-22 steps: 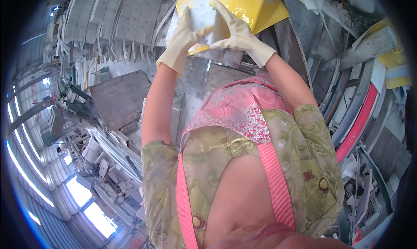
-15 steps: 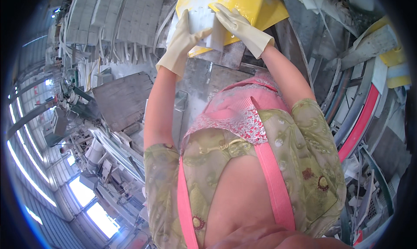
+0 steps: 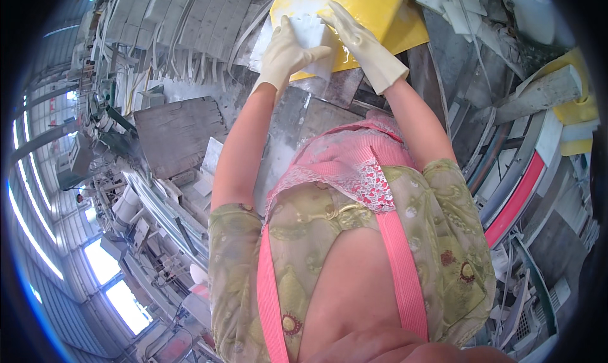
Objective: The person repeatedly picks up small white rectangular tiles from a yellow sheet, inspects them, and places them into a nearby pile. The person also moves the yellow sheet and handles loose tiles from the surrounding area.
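White slab-like pieces (image 3: pixel 308 32), stacked into a small block, rest on a wet yellow sheet (image 3: pixel 386 12) at the top of the view. My left hand (image 3: pixel 288 58), in a cream rubber glove, holds the block's left side, its thumb stretched across the near face. At the block's right edge lies my right hand (image 3: pixel 364 46), gloved alike, with fingers straight and extended over the yellow sheet; whether its fingertips press on the block is hard to tell. What the pieces are made of I cannot make out.
Rows of long grey-white strips (image 3: pixel 196 24) are stacked at the far left. A worn board (image 3: pixel 178 137) lies below them. White offcuts (image 3: pixel 453 8) pile up at the far right, near a grey beam (image 3: pixel 544 91) and a red-striped curved rail (image 3: pixel 516 198).
The view has shifted slightly, so the hands and block appear a little lower and to the right. My right fingers have straightened near the block's edge; my left hand stays on the block.
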The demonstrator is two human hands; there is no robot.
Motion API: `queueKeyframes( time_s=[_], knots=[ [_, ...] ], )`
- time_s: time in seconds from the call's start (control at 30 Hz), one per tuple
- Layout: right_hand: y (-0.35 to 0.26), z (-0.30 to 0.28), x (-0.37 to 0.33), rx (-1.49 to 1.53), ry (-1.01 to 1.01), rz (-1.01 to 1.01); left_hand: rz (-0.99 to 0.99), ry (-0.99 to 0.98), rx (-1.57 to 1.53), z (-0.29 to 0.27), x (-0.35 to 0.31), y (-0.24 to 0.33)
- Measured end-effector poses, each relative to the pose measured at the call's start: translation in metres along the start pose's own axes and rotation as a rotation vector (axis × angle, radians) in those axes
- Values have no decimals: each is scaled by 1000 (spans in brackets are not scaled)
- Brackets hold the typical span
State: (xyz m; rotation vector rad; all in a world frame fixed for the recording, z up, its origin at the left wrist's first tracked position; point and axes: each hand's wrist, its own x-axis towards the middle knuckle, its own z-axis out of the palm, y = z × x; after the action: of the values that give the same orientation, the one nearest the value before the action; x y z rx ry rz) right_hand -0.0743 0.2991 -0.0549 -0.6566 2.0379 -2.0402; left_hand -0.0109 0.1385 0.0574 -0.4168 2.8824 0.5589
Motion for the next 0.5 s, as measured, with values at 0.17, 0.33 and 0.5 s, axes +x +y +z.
queueKeyframes(
  time_s=[0.17,0.33,0.5],
  knots=[
    [13,6,5,-162,9,58,-22,17,73,9,6,-3],
    [-11,8,-4,277,-65,9,-9,45,105,12,5,-4],
    [-6,7,-1,291,-30,9,-22,27,75,13,7,-7]
  ],
)
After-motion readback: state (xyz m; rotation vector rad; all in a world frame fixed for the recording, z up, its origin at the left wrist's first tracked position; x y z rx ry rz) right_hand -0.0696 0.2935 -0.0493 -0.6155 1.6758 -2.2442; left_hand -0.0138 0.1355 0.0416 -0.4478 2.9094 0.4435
